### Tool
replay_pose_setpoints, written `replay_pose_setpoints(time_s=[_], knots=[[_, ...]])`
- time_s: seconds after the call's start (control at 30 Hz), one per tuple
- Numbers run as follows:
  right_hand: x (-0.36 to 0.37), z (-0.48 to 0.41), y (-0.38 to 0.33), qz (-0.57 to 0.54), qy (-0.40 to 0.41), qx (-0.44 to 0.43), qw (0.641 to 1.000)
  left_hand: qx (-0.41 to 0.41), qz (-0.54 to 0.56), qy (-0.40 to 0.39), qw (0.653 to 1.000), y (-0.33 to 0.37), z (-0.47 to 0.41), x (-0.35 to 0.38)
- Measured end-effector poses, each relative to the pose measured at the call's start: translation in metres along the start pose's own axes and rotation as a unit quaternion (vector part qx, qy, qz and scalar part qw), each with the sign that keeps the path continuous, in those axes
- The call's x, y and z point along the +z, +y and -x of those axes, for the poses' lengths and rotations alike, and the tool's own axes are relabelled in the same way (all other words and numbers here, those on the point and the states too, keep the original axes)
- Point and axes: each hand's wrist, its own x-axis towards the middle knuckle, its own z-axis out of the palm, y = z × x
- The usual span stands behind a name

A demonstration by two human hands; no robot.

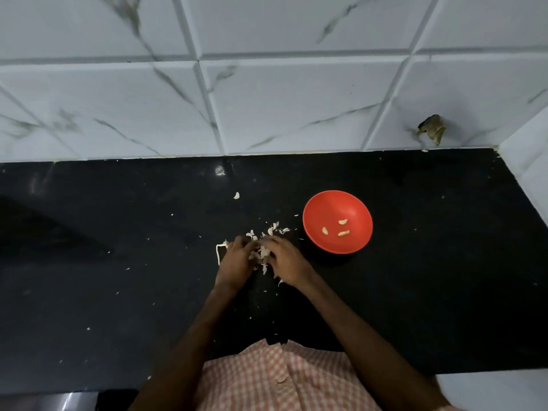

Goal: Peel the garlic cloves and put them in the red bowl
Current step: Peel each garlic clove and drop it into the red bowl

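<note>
Left hand (235,258) curled over the papery white garlic pile (262,251), right hand (287,261) curled in opposite; whether either actually grips, can't tell. Just right of that hand: round, glossy red bowl (324,207), three smooth peeled cloves (343,222) inside.

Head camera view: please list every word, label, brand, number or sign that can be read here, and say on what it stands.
None: no words, labels, brands, numbers or signs show on the red bowl, the marbled wall tiles, the black counter or the checked shirt.
</note>
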Motion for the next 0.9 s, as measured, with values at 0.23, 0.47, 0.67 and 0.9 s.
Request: replay_pose_setpoints(time_s=[0.23, 0.47, 0.67, 0.9], knots=[[0.014, 0.004, 0.004, -0.029, 0.083, 0.034, 0.996, -0.039, 0.146, 0.068, 0.986, -0.002, 0.001, -0.006], [0.012, 0.005, 0.001, -0.254, 0.192, 0.171, 0.932, -0.049, 0.234, 0.062, 0.969, -0.015, 0.002, -0.011], [0.011, 0.004, -0.005, -0.220, 0.221, 0.189, 0.931, -0.065, 0.260, 0.080, 0.960, -0.016, 0.004, -0.021], [0.011, 0.003, -0.001, -0.132, 0.147, 0.140, 0.970, -0.109, 0.353, 0.102, 0.924, -0.006, 0.006, -0.032]])
